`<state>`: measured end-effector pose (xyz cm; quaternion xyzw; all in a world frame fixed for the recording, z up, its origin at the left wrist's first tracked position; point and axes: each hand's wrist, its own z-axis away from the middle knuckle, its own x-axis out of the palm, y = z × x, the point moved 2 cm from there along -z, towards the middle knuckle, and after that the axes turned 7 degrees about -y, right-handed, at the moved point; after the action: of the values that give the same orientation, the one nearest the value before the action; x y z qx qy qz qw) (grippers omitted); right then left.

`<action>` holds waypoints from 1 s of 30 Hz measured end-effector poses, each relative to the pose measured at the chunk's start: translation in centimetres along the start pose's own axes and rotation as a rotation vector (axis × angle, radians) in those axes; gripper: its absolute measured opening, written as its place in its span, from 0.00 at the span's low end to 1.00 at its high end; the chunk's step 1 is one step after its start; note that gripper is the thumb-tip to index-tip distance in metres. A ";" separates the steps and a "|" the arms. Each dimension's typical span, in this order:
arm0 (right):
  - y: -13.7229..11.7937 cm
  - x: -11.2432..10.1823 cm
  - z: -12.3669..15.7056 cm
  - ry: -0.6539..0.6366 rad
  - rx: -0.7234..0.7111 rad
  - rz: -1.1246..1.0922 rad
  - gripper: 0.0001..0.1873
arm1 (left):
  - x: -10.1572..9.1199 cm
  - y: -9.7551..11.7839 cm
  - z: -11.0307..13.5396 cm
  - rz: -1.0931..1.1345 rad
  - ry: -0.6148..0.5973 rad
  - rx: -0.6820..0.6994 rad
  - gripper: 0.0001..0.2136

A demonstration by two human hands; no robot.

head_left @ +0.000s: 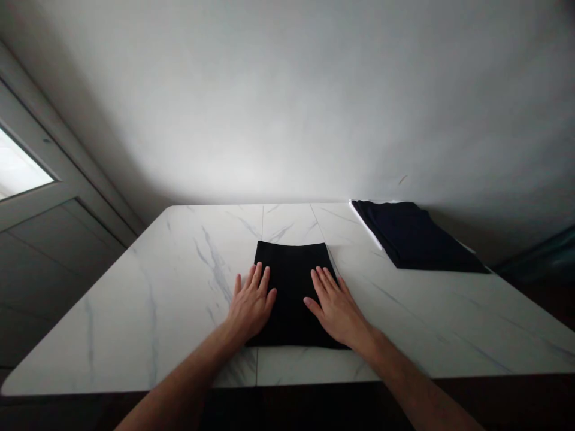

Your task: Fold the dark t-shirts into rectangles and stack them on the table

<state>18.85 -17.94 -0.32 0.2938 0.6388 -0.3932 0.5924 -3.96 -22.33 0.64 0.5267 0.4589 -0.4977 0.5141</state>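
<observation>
A folded black cloth (294, 287), perhaps a garment, lies flat on the white marble-patterned table (157, 287) in front of me. My left hand (251, 302) rests palm down across its left edge, fingers spread and pointing away from me. Along the right edge, my right hand (332, 302) also lies flat, its fingers stretched out and its thumb toward the middle of the cloth. Neither hand grips anything. The exact kind of garment cannot be made out.
A stack of folded dark cloths (417, 239), with white edges showing beneath, lies at the table's back right. A pale wall (287, 120) meets the table's far edge. To the left stands a door (49, 239) with a glass pane.
</observation>
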 end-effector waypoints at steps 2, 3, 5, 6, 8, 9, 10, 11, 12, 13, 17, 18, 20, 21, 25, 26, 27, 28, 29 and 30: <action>0.8 -0.2 -0.3 -0.012 0.038 -0.006 0.43 | -0.2 -0.3 -0.3 -0.012 -0.008 -0.005 0.27; 1.1 -0.4 -0.6 -0.026 0.055 -0.009 0.43 | -0.4 -0.4 -0.5 -0.017 -0.016 -0.001 0.27; 1.5 -0.8 -1.2 -0.044 0.082 -0.016 0.43 | -0.7 -0.4 -1.1 -0.024 -0.029 0.005 0.27; 1.7 -1.1 -1.7 -0.035 0.090 -0.017 0.43 | -0.9 -0.5 -1.5 -0.024 -0.025 0.006 0.27; 1.9 -1.6 -2.6 0.007 0.096 -0.012 0.42 | -1.2 -0.6 -2.5 -0.022 -0.010 0.004 0.27; 2.1 -1.7 -3.1 0.021 0.098 -0.008 0.42 | -1.3 -0.7 -3.0 -0.018 -0.015 0.003 0.27; 2.3 -1.8 -3.6 0.019 0.104 -0.007 0.42 | -1.3 -0.9 -3.5 -0.013 -0.029 0.000 0.27; 2.5 -1.7 -4.1 0.000 0.113 -0.009 0.41 | -1.2 -1.1 -4.0 -0.009 -0.048 -0.004 0.27; 2.8 -1.6 -4.5 -0.025 0.123 -0.014 0.41 | -1.2 -1.3 -4.4 -0.007 -0.063 -0.013 0.27; 3.2 -1.5 -4.9 -0.043 0.130 -0.019 0.40 | -1.2 -1.6 -4.8 -0.006 -0.065 -0.023 0.27; 4.5 -1.3 -6.4 0.036 0.119 -0.007 0.40 | -1.4 -2.2 -6.3 -0.009 0.033 -0.039 0.27; 4.7 -1.2 -6.8 0.054 0.122 -0.002 0.40 | -1.4 -2.2 -6.6 -0.006 0.039 -0.038 0.27; 5.0 -1.0 -7.5 0.036 0.145 -0.006 0.39 | -1.1 -2.2 -7.3 0.007 0.014 -0.045 0.27; 5.1 -0.7 -7.7 0.017 0.160 -0.015 0.39 | -1.0 -2.2 -7.6 0.013 -0.007 -0.049 0.27; 5.7 0.1 -8.2 0.099 0.165 -0.081 0.37 | -0.7 -2.4 -8.3 0.039 0.000 -0.063 0.26; 6.0 0.2 -8.3 0.161 0.167 -0.105 0.36 | -0.9 -2.6 -8.5 0.051 0.032 -0.092 0.26; 6.4 0.3 -8.4 0.223 0.180 -0.131 0.36 | -1.2 -2.9 -8.7 0.061 0.065 -0.137 0.26; 6.8 0.3 -8.5 0.277 0.198 -0.156 0.35 | -1.6 -3.2 -9.0 0.067 0.091 -0.192 0.25; 7.1 0.2 -8.6 0.319 0.218 -0.177 0.34 | -1.9 -3.6 -9.3 0.066 0.099 -0.246 0.25; 7.4 0.1 -8.7 0.342 0.238 -0.194 0.33 | -2.3 -3.9 -9.7 0.061 0.089 -0.288 0.25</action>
<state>20.47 -6.72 -1.64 0.3614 0.7043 -0.4653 0.3960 -7.54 -12.42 2.32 0.4827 0.5316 -0.3869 0.5785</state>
